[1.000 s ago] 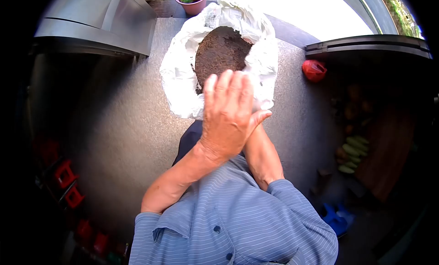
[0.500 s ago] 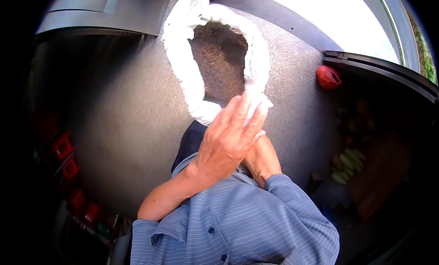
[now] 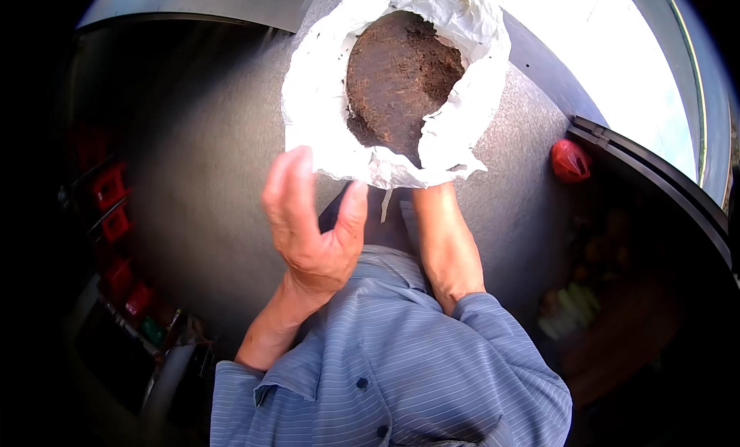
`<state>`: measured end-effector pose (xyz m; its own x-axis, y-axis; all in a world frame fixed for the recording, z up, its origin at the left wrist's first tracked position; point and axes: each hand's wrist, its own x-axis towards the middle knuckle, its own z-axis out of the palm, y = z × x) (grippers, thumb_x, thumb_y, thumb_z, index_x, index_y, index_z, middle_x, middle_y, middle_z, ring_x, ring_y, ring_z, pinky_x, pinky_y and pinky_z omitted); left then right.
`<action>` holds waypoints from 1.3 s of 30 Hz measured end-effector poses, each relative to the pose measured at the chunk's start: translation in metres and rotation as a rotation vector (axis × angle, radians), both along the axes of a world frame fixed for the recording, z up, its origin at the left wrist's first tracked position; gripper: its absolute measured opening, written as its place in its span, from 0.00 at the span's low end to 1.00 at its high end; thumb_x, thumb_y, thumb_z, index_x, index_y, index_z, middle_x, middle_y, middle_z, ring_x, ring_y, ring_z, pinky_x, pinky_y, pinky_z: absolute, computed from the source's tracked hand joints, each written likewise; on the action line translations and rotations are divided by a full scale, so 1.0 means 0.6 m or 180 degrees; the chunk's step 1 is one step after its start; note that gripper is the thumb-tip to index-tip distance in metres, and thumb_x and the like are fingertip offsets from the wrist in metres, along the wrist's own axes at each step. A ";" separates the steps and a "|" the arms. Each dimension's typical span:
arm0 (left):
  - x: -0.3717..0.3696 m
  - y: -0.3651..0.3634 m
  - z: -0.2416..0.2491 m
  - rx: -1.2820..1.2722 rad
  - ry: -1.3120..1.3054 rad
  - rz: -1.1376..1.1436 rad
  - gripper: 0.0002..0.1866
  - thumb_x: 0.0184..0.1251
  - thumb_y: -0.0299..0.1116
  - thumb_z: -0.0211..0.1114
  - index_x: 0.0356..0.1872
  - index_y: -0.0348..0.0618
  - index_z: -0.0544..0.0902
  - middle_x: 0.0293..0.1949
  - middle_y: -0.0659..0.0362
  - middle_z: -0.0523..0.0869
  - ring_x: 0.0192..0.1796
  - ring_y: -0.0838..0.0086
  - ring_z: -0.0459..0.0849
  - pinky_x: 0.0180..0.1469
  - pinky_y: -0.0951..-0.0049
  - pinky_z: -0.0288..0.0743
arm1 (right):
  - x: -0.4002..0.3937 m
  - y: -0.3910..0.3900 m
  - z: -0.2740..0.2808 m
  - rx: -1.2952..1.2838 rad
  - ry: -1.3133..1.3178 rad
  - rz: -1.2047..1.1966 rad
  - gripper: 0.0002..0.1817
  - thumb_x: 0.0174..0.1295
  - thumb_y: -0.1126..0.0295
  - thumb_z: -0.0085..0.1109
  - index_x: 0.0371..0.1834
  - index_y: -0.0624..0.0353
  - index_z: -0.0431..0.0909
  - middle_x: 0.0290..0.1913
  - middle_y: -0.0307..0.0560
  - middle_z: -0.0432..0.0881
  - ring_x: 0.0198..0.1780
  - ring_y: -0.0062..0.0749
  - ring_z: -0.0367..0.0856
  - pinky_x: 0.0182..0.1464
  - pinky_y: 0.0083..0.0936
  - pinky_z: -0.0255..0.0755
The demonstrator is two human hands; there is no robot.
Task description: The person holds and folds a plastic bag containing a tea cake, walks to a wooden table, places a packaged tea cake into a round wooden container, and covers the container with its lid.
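Note:
A white crumpled bag (image 3: 316,115) stands in front of me with its mouth wide open. Inside it lies a dark brown, fibrous mass (image 3: 397,81), crumbly along its right side. My left hand (image 3: 312,216) is just below the bag's near left edge, its fingers apart and slightly blurred, with nothing in them. Under the near right part of the bag goes my right hand (image 3: 434,193); only the wrist side shows, and the bag hides its fingers.
A red plastic bundle (image 3: 570,161) lies at the right, by a dark metal rail (image 3: 655,166). Pale green vegetables (image 3: 569,308) sit in shadow at the lower right. Red items (image 3: 112,186) are stacked on the left. A grey panel (image 3: 208,4) borders the upper left.
My left hand has moved left, away from above my right hand, and its fingers have spread. The bag appears larger and further right, its mouth wider. My right hand has gone under its edge.

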<state>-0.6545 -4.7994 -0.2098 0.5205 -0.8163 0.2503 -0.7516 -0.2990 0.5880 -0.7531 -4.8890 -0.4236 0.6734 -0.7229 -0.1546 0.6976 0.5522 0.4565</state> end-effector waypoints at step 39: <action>0.043 0.044 -0.067 -0.0617 0.5886 0.0864 0.25 0.61 0.14 0.57 0.62 0.34 0.75 0.50 0.59 0.84 0.50 0.74 0.84 0.60 0.65 0.76 | -0.040 0.037 0.008 0.0100 -0.0070 0.0225 0.21 0.69 0.63 0.60 0.62 0.59 0.74 0.48 0.46 0.80 0.47 0.34 0.80 0.48 0.27 0.78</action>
